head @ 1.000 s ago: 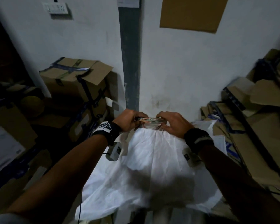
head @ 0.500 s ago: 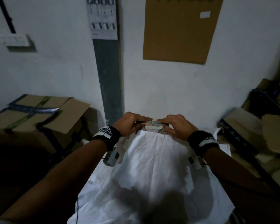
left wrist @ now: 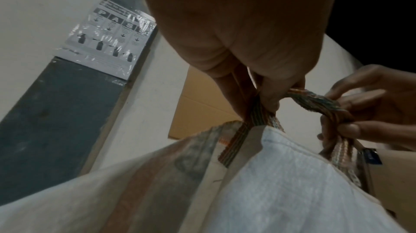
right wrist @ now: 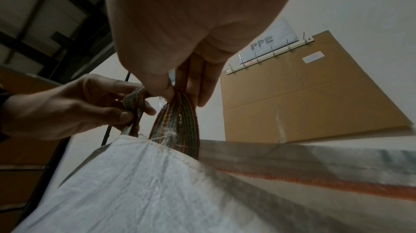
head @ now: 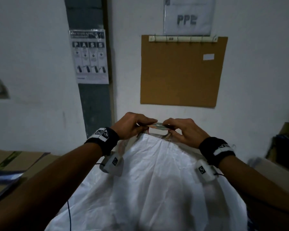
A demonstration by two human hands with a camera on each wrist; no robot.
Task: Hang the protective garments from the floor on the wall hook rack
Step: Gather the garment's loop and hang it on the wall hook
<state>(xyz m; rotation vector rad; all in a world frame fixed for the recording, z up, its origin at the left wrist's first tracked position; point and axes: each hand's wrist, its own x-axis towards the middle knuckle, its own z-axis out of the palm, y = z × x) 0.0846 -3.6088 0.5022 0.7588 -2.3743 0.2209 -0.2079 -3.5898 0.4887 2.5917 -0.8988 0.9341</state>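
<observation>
A white protective garment [head: 157, 180] hangs from a striped woven neck loop [head: 158, 127] that both hands hold stretched between them. My left hand [head: 132, 125] pinches the loop's left end [left wrist: 258, 112], and my right hand [head: 182, 130] pinches its right end [right wrist: 178, 112]. The hands are at chest height in front of the wall. The white hook rack [head: 183, 38], with several small metal hooks, sits at the top of a brown cardboard panel [head: 180, 72], above and slightly right of the hands. In the right wrist view the hook rack [right wrist: 270, 53] has nothing hanging on it.
A "PPE" sign [head: 188, 17] hangs above the rack. A PASS instruction poster [head: 89, 55] is on a grey wall strip [head: 95, 105] to the left. Cardboard boxes [head: 15, 162] stand at lower left, more boxes [head: 284, 147] at right.
Both hands have lifted the garment by its loop from near the floor to chest height. The view has tilted up, bringing the hook rack and PPE sign into sight.
</observation>
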